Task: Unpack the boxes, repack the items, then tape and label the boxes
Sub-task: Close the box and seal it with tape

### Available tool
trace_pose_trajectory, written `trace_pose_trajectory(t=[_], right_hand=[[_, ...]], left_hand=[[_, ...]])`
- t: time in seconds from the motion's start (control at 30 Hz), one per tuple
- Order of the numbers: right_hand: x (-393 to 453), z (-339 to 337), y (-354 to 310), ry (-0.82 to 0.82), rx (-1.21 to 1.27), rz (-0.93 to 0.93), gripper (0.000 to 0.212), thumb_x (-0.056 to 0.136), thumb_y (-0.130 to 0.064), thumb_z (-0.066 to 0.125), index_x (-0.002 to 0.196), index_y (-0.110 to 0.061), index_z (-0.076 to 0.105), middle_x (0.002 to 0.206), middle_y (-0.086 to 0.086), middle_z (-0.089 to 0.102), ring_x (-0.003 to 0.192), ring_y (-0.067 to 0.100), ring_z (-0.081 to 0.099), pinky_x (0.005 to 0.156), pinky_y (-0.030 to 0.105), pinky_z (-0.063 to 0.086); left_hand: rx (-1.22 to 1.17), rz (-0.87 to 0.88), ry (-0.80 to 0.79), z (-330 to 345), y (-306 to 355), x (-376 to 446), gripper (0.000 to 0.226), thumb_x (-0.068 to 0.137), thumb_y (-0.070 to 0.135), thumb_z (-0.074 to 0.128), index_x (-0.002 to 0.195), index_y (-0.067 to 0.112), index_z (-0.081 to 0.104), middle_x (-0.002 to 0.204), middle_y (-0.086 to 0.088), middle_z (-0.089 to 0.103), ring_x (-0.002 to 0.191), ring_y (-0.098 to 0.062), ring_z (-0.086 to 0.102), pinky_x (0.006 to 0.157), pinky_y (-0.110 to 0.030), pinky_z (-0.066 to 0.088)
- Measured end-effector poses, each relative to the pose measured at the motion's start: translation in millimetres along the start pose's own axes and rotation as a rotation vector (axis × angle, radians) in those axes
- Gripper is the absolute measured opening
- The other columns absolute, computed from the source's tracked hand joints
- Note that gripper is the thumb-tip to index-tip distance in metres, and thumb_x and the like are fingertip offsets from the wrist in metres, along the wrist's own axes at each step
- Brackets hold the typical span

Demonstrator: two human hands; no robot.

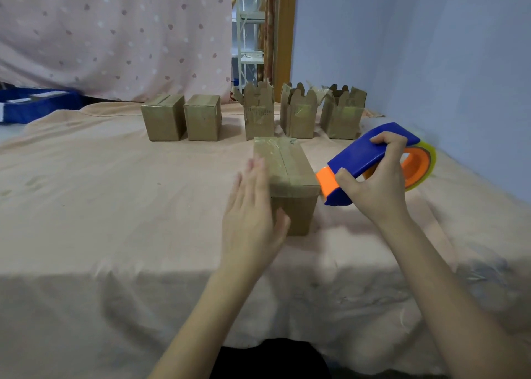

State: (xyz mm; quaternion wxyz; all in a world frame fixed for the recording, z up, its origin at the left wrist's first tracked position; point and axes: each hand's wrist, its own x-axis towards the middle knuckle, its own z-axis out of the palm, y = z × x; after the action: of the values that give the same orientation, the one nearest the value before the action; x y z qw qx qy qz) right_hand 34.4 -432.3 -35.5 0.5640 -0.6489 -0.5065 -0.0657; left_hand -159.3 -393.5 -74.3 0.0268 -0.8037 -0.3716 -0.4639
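A closed cardboard box with clear tape along its top seam stands in the middle of the cloth-covered table. My left hand lies flat and open against the box's left side, fingers apart and blurred. My right hand grips a blue and orange tape dispenser, whose orange front end touches the box's near right top corner. At the back stand two closed boxes and three boxes with flaps up.
A peach cloth covers the table. A blue bin sits at the far left edge. A pink dotted curtain hangs behind, a blue wall stands close on the right, and a doorway with shelving opens between them.
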Motion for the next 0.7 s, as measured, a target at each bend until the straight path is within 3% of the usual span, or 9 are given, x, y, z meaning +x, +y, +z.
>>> trace_pose_trajectory(t=[0.07, 0.17, 0.3, 0.37, 0.47, 0.53, 0.57, 0.63, 0.7], right_hand=[[0.2, -0.6, 0.8, -0.002, 0.002, -0.004, 0.076, 0.070, -0.008, 0.081, 0.127, -0.013, 0.032, 0.118, -0.002, 0.041, 0.101, 0.018, 0.051, 0.065, 0.018, 0.046], [0.5, -3.5, 0.8, -0.001, 0.023, 0.013, 0.076, 0.070, -0.008, 0.080, 0.127, -0.015, 0.031, 0.117, -0.007, 0.038, 0.100, 0.015, 0.049, 0.068, 0.023, 0.050], [-3.2, -5.3, 2.7, -0.003, 0.036, 0.026, 0.075, 0.070, -0.009, 0.081, 0.126, -0.019, 0.030, 0.117, -0.008, 0.036, 0.095, 0.011, 0.049, 0.070, 0.026, 0.051], [-4.2, -5.4, 5.1, 0.010, 0.049, 0.034, 0.074, 0.071, -0.009, 0.080, 0.125, -0.019, 0.031, 0.117, -0.007, 0.036, 0.094, 0.011, 0.049, 0.069, 0.025, 0.051], [-3.7, -7.5, 9.1, 0.060, 0.080, 0.042, 0.072, 0.071, -0.008, 0.079, 0.124, -0.017, 0.032, 0.115, -0.009, 0.036, 0.089, 0.005, 0.051, 0.067, 0.018, 0.048], [-3.0, -8.4, 11.4, 0.083, 0.117, 0.049, 0.069, 0.071, -0.008, 0.078, 0.120, -0.020, 0.031, 0.112, -0.013, 0.037, 0.089, 0.002, 0.050, 0.066, 0.013, 0.045], [-3.1, -7.9, 12.3, 0.093, 0.134, 0.049, 0.068, 0.071, -0.009, 0.078, 0.117, -0.022, 0.030, 0.111, -0.013, 0.037, 0.088, 0.001, 0.050, 0.064, 0.009, 0.044], [-2.8, -5.0, 13.4, 0.110, 0.157, 0.044, 0.065, 0.069, -0.016, 0.074, 0.113, -0.024, 0.028, 0.112, -0.007, 0.038, 0.086, 0.001, 0.049, 0.061, 0.005, 0.041], [-1.0, -2.5, 14.0, 0.106, 0.136, 0.042, 0.063, 0.070, -0.018, 0.074, 0.112, -0.024, 0.028, 0.112, -0.005, 0.039, 0.085, 0.000, 0.048, 0.059, 0.005, 0.040]], left_hand=[[0.212, 0.255, -0.014, 5.4, -7.8, 15.7, 0.062, 0.073, 0.009, 0.066, 0.131, -0.005, 0.050, 0.131, -0.019, 0.057, 0.125, -0.030, 0.052, 0.111, -0.036, 0.030], [0.326, 0.425, -0.046, 7.4, -22.2, 22.8, 0.044, 0.070, 0.005, 0.080, 0.112, 0.000, 0.066, 0.112, -0.015, 0.068, 0.103, -0.029, 0.066, 0.096, -0.035, 0.047], [0.378, 0.456, -0.134, 1.9, -20.0, 29.1, 0.053, 0.065, 0.011, 0.085, 0.114, 0.009, 0.066, 0.084, -0.006, 0.065, 0.070, -0.025, 0.062, 0.057, -0.031, 0.048], [0.407, 0.509, -0.149, -0.1, -10.0, 39.4, 0.050, 0.057, 0.022, 0.086, 0.103, 0.010, 0.070, 0.073, -0.006, 0.060, 0.061, -0.025, 0.056, 0.051, -0.028, 0.044], [0.439, 0.564, -0.202, 4.5, 0.7, 49.9, 0.044, 0.052, 0.030, 0.085, 0.083, 0.005, 0.068, 0.081, -0.012, 0.063, 0.075, -0.031, 0.064, 0.061, -0.030, 0.051], [0.406, 0.571, -0.224, 13.4, 1.1, 51.2, 0.033, 0.066, 0.027, 0.080, 0.082, 0.002, 0.065, 0.099, -0.017, 0.067, 0.090, -0.031, 0.068, 0.072, -0.031, 0.054], [0.380, 0.572, -0.220, 19.2, -1.3, 51.1, 0.026, 0.076, 0.026, 0.070, 0.084, 0.002, 0.065, 0.105, -0.018, 0.068, 0.090, -0.029, 0.069, 0.074, -0.030, 0.054], [0.347, 0.568, -0.215, 25.1, -7.0, 51.9, 0.034, 0.087, 0.027, 0.047, 0.099, 0.002, 0.067, 0.111, -0.016, 0.068, 0.093, -0.026, 0.069, 0.077, -0.030, 0.054], [0.366, 0.593, -0.225, 26.8, -11.3, 53.2, 0.043, 0.083, 0.029, 0.058, 0.115, 0.001, 0.065, 0.114, -0.016, 0.067, 0.100, -0.027, 0.068, 0.080, -0.034, 0.055]])
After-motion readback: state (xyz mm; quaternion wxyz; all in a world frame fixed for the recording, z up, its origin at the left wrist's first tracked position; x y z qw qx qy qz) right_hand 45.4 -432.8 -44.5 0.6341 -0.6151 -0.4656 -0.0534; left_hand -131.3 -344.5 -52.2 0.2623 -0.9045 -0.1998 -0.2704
